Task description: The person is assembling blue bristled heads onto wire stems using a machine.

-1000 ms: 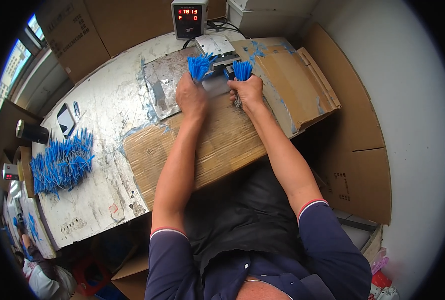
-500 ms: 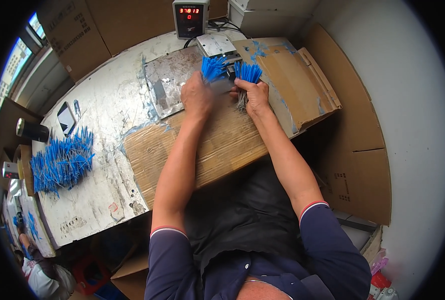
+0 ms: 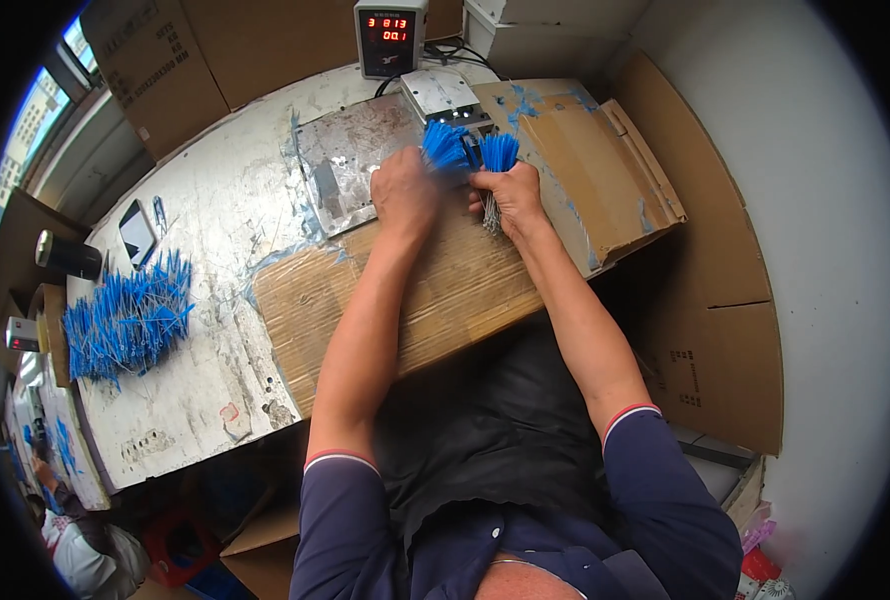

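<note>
Both hands (image 3: pixel 455 195) shifted; bristly blue wire bundles (image 3: pixel 470 150) gripped.

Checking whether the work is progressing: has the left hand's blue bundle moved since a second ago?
Yes. The blue bundle in the left hand has shifted rightward, closer to the right hand's bundle, judged against the red-digit display box.

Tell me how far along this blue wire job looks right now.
Hard to say what is finished. In hand: the left hand and right hand each grip a bundle of blue wires at the small metal device below the red-digit display. Possibly still left: the big pile of blue wires lying apart at the table's left end.
</note>
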